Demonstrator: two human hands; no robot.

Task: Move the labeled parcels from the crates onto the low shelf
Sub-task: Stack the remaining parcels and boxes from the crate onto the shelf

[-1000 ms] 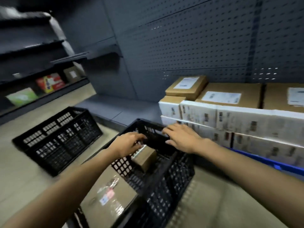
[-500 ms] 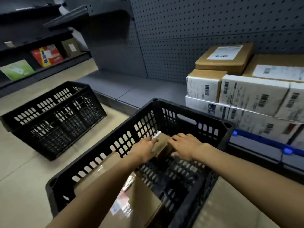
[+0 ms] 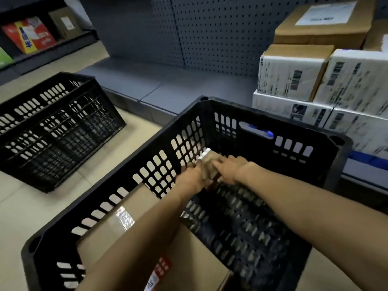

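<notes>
Left grip (image 3: pixel 192 175): inside the near crate (image 3: pixel 262 114), fingers curled round the left edge of the small parcel (image 3: pixel 210 162). Right grip (image 3: pixel 228 170): fingers extended and laid against the parcel's right side, not wrapped round it. Motion blur hides the fingertips.

The near crate is black and perforated and stands on the beige tiled floor (image 3: pixel 21 206), just in front of the grey low shelf (image 3: pixel 168 85). A pegboard panel (image 3: pixel 210 32) backs the shelf. Stacked parcels (image 3: pixel 294 74) occupy the shelf's right part. A second crate (image 3: pixel 52 127) sits tilted on the floor to the left, apart from the first. A large parcel (image 3: pixel 126 234) lies in the near crate's near left corner, partly under the left forearm.

The small parcel sits close to the crate's left wall. Its white-edged end points up and away. Its long axis appears to run near to far; blur prevents a firmer reading.
</notes>
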